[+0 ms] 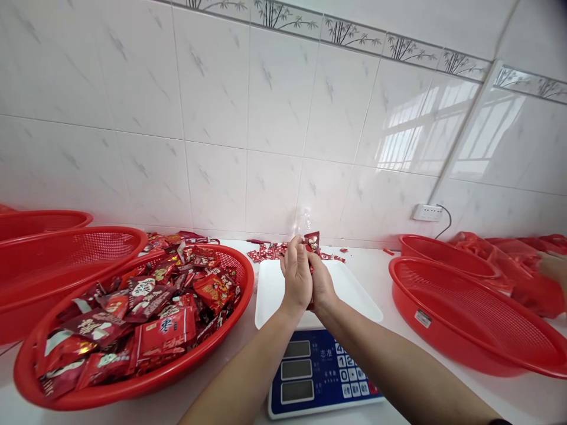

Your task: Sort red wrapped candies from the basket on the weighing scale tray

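Observation:
Above the white tray (354, 298) of a digital scale, my left hand (296, 274) and my right hand (323, 282) are pressed together, palms facing. Between them they clasp small snack packets; one dark red packet (312, 241) sticks out past the fingertips, and bits of red show between the palms. How many are inside is hidden. The scale's blue panel (325, 372) with its keys and three displays lies under my forearms. To the left stands a red plastic basket (251, 277) heaped with red and maroon snack packets (163, 330).
More red baskets stand at the far left (66, 260) and on the right (465, 319). Small red packets (270, 251) lie behind the tray by a clear plastic bottle (305, 221). Red bags (518, 265) and another person's hand (553, 265) appear at the right edge. A tiled wall backs the table.

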Available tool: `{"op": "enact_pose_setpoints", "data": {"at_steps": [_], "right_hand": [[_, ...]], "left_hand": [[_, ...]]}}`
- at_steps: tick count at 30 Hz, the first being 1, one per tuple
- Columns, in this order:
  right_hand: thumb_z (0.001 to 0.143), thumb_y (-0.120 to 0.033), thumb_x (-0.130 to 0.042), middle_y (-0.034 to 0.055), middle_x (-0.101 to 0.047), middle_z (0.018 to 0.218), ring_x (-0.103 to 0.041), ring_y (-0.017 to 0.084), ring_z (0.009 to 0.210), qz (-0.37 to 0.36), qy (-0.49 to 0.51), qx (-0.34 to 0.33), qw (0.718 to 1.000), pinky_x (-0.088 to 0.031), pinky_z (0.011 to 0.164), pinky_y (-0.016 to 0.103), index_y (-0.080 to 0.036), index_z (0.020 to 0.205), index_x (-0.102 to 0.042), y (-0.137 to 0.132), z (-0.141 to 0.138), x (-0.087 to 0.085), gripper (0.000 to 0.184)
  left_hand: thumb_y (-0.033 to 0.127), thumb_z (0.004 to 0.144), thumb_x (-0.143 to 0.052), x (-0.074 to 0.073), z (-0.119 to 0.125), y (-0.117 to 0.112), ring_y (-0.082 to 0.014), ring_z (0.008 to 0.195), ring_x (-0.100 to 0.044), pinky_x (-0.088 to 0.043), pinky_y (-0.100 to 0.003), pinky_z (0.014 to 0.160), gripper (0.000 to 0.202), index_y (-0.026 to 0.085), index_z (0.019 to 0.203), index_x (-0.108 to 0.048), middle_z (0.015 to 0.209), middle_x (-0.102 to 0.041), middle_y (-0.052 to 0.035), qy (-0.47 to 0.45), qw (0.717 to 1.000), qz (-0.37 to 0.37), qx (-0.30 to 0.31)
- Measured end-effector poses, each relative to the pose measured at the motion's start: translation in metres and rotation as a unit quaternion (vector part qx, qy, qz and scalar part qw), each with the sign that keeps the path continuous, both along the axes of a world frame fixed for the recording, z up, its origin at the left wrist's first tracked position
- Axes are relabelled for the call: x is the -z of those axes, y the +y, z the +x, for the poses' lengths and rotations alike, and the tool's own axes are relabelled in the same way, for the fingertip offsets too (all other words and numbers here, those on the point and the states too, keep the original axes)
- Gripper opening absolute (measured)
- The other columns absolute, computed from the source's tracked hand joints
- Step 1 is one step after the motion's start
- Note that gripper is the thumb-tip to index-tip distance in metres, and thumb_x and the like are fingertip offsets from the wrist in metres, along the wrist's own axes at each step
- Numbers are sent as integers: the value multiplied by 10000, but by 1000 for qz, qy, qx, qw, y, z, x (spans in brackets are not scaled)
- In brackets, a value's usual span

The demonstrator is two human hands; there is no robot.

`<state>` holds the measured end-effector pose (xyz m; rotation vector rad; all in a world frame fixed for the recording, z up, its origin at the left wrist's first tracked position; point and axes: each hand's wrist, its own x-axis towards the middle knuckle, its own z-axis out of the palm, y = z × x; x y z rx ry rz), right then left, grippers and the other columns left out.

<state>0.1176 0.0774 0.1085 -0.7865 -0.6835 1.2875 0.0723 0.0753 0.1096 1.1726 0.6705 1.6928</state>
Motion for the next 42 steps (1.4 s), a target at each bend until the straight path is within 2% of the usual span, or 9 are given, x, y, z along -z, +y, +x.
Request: {"op": "enact_pose_setpoints", "data": {"at_steps": [3,6,11,15,22,26,31,36,42], "right_hand": [[676,-334,-633,-55,-553,556,-525,126,581,5,-11,25,1000,-414,560,248,-193,674,-587,1,2,-2,149],[657,-312,-637,-63,-565,555,-510,107,555,18,-7,39,999,-406,552,235,-185,661,-579,2,2,-4,139],[647,-319,-619,-46,-594,565,-538,116,537,18,33,27,999,-428,529,231,-191,657,-555,8,1,-3,144],[661,-306,-584,-26,-614,573,-567,135,530,9,62,5,998,-438,493,233,-192,686,-560,13,1,-3,119],[716,-255,-519,-14,-608,555,-569,132,490,-11,114,-15,993,-480,465,238,-188,690,-549,16,7,-15,79],[748,-232,-495,10,-626,585,-570,125,490,-10,123,-21,992,-486,445,226,-159,741,-593,18,15,-16,122],[730,-210,-515,34,-659,656,-612,136,538,-5,112,4,994,-508,461,225,-158,752,-585,20,29,-14,90],[724,-206,-505,41,-673,706,-647,157,621,14,72,55,996,-536,491,241,-161,778,-583,16,71,-18,104],[720,-206,-503,33,-670,743,-645,154,639,39,-26,196,980,-542,515,252,-164,830,-593,-1,175,-17,148]], "left_hand": [[490,948,-405,5,1,3,-199,1346,-346,-269,-337,1113,393,289,1270,-508,1395,-477,-37,54,997,29,-46],[544,959,-315,7,1,3,-195,1344,-356,-309,-327,1097,471,276,1322,-451,1426,-437,-55,69,994,31,-78],[597,938,-309,1,-3,2,-207,1260,-464,-425,-302,1006,527,252,1316,-434,1396,-453,-83,8,995,-23,-98],[588,929,-362,1,-4,7,-199,1195,-527,-479,-277,937,486,261,1275,-458,1355,-491,-76,-42,995,-55,-73],[550,931,-396,4,-4,12,-183,1199,-524,-484,-259,931,440,274,1269,-453,1362,-488,-56,-65,994,-66,-49],[529,933,-407,1,-4,10,-189,1245,-485,-447,-278,985,423,267,1261,-458,1380,-476,-56,-57,995,-64,-52],[513,935,-413,1,-3,10,-190,1321,-396,-363,-312,1071,397,265,1240,-468,1405,-449,-44,-59,995,-48,-62],[502,941,-412,2,-4,12,-171,1348,-347,-281,-317,1120,388,258,1240,-454,1402,-443,-41,-50,996,-27,-66],[517,933,-425,2,-5,10,-165,1333,-362,-259,-322,1127,375,276,1218,-462,1372,-458,-38,-50,997,-21,-52]]}}
